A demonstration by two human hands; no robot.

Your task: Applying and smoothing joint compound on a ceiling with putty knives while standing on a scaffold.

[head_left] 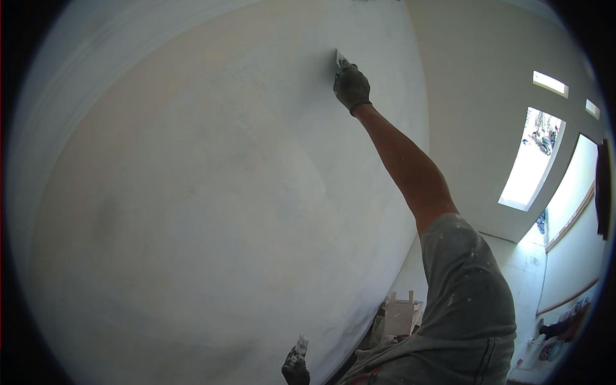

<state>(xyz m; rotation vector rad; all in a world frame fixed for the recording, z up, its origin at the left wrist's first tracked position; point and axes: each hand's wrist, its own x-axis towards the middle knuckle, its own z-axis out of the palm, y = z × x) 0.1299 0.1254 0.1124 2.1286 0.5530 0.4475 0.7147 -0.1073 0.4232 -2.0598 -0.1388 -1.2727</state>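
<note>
My right hand [351, 87] wears a dark glove and is raised high on the pale, patchy plastered wall [224, 192], its fingers closed on a flat metal putty knife [339, 58] held at the wall's surface. Low in the picture, my left hand [295, 369], also gloved, grips a second flat blade [299, 343] smeared with pale material. My bare right forearm and grey, paint-flecked sleeve stretch across the right half of the view.
An adjoining wall [462, 77] has tall, bright openings [529, 154] on the right. A pale tiled floor [520, 269] shows below, with boards or boxes [399, 313] by the wall's foot and a jumble of dark, indistinct items [558, 327] at lower right.
</note>
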